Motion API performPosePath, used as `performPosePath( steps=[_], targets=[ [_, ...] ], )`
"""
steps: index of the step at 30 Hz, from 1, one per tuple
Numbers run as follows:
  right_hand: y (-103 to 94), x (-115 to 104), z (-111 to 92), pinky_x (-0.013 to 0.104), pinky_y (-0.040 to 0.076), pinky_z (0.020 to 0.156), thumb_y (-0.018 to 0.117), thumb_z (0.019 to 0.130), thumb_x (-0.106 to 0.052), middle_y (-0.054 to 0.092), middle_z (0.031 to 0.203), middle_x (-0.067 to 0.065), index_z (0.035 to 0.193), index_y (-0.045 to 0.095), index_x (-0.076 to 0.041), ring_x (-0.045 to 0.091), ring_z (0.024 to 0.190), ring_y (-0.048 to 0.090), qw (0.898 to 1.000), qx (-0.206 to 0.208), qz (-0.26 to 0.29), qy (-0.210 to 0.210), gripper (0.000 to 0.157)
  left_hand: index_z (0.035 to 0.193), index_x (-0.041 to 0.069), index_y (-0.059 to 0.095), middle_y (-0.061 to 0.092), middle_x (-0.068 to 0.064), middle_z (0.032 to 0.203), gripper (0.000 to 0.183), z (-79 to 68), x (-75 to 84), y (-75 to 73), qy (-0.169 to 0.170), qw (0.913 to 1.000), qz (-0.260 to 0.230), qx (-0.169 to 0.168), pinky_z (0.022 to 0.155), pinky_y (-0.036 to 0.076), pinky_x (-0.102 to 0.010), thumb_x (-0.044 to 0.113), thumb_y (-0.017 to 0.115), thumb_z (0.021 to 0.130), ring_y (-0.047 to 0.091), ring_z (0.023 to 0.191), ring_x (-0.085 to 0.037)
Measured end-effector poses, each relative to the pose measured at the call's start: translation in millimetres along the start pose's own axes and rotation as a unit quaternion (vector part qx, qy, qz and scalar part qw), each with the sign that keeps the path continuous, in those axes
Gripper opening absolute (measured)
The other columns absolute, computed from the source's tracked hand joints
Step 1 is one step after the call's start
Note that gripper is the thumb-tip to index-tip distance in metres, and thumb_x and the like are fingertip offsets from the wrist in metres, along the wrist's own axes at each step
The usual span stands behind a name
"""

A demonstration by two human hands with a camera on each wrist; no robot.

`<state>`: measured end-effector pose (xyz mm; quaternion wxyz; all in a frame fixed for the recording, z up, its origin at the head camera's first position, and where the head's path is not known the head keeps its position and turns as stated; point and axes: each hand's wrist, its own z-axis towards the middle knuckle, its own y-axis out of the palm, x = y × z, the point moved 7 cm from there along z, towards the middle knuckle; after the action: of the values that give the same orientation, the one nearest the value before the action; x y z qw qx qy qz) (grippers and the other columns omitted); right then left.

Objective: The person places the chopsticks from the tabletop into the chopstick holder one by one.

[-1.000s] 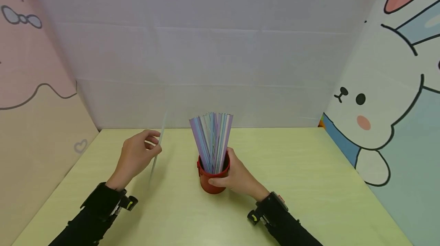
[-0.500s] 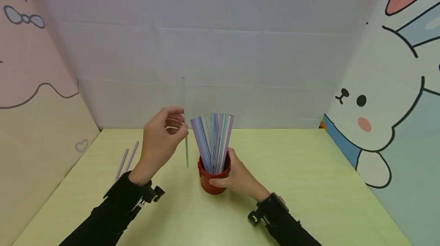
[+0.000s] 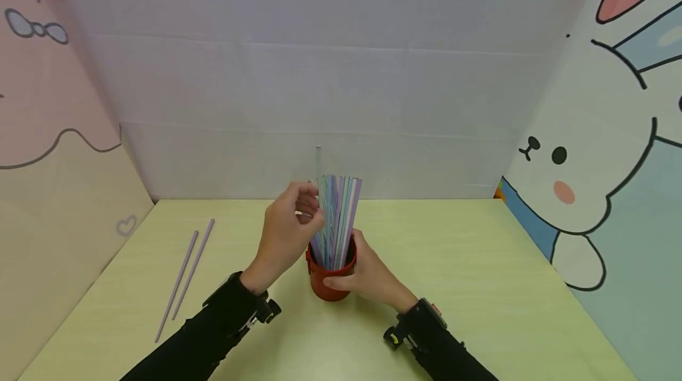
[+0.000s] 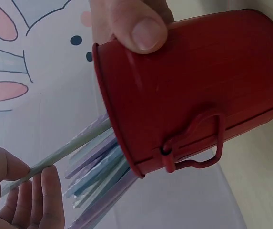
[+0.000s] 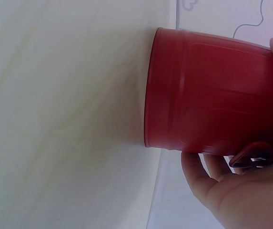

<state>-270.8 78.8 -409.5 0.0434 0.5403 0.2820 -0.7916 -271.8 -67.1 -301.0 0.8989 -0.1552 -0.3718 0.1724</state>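
A small red metal bucket point(image 3: 326, 287) with side handles stands upright on the table, filled with a bundle of purple, blue and pale straws point(image 3: 341, 209). My right hand point(image 3: 375, 274) grips its right side, the thumb across the front. Between thumb and fingers, my left hand point(image 3: 290, 227) pinches a pale green straw point(image 4: 69, 149) over the bucket's left side. In the left wrist view this straw slants to the bucket's mouth, its lower end hidden behind the rim. Its top point(image 3: 318, 162) rises above the other straws. In the right wrist view, fingers point(image 5: 198, 179) curl round the bucket.
Two purple straws, a left one point(image 3: 176, 287) and a right one point(image 3: 193, 270), lie side by side on the pale yellow table point(image 3: 453, 262) at the left. A white back wall point(image 3: 426, 91) and cartoon-printed side panels point(image 3: 634, 215) enclose the table.
My left hand has carried the pale green straw rightward from the table's left part to the bucket. This uncovers the two purple straws. My right hand stays on the bucket.
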Motion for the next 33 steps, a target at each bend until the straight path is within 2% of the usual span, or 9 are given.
performPosePath(
  steps=[5, 13, 23, 30, 33],
  targets=[
    [0.8, 12.3, 2.4, 0.037, 0.044, 0.096, 0.082, 0.076, -0.026, 0.041, 0.136, -0.006, 0.146, 0.017, -0.025, 0.013, 0.118, 0.047, 1.0, 0.0, -0.009, 0.002, 0.095, 0.11, 0.01, 0.054, 0.057, 0.005, 0.088, 0.031, -8.8, -5.6, 8.3, -0.006, 0.9999, 0.007, -0.009, 0.064, 0.054, -0.022, 0.003, 0.066, 0.083, 0.057, 0.077, -0.007],
    [0.3, 12.8, 1.6, 0.036, 0.045, 0.095, 0.082, 0.076, -0.028, 0.043, 0.134, -0.006, 0.145, 0.018, -0.024, 0.013, 0.115, 0.049, 1.0, 0.002, -0.008, -0.007, 0.093, 0.11, 0.01, 0.055, 0.057, 0.005, 0.086, 0.031, -20.1, -14.4, 17.7, -0.015, 0.9994, 0.026, -0.015, 0.063, 0.054, -0.02, 0.005, 0.067, 0.082, 0.056, 0.074, -0.005],
    [1.8, 13.9, 2.2, 0.036, 0.045, 0.096, 0.081, 0.078, -0.028, 0.043, 0.135, -0.005, 0.145, 0.017, -0.027, 0.015, 0.116, 0.05, 1.0, -0.002, -0.007, -0.011, 0.092, 0.109, 0.01, 0.055, 0.058, 0.005, 0.084, 0.032, -29.1, -20.3, 21.9, -0.039, 0.9985, 0.029, -0.026, 0.062, 0.053, -0.019, 0.004, 0.069, 0.08, 0.056, 0.072, -0.003],
    [1.5, 17.0, 2.1, 0.035, 0.046, 0.095, 0.081, 0.076, -0.031, 0.044, 0.133, -0.006, 0.144, 0.019, -0.026, 0.013, 0.114, 0.051, 1.0, -0.001, -0.007, -0.005, 0.092, 0.108, 0.007, 0.056, 0.057, 0.005, 0.083, 0.032, -32.4, -21.2, 23.4, -0.04, 0.9981, 0.033, -0.035, 0.061, 0.053, -0.019, 0.003, 0.069, 0.079, 0.056, 0.07, -0.002],
    [2.0, 15.8, 2.1, 0.035, 0.046, 0.094, 0.081, 0.077, -0.029, 0.043, 0.133, -0.006, 0.145, 0.018, -0.025, 0.013, 0.114, 0.05, 1.0, -0.001, -0.011, -0.004, 0.093, 0.109, 0.008, 0.056, 0.058, 0.005, 0.083, 0.033, -31.3, -20.2, 20.6, -0.035, 0.9976, 0.049, -0.033, 0.062, 0.053, -0.018, 0.004, 0.069, 0.079, 0.056, 0.071, -0.002]
  ],
)
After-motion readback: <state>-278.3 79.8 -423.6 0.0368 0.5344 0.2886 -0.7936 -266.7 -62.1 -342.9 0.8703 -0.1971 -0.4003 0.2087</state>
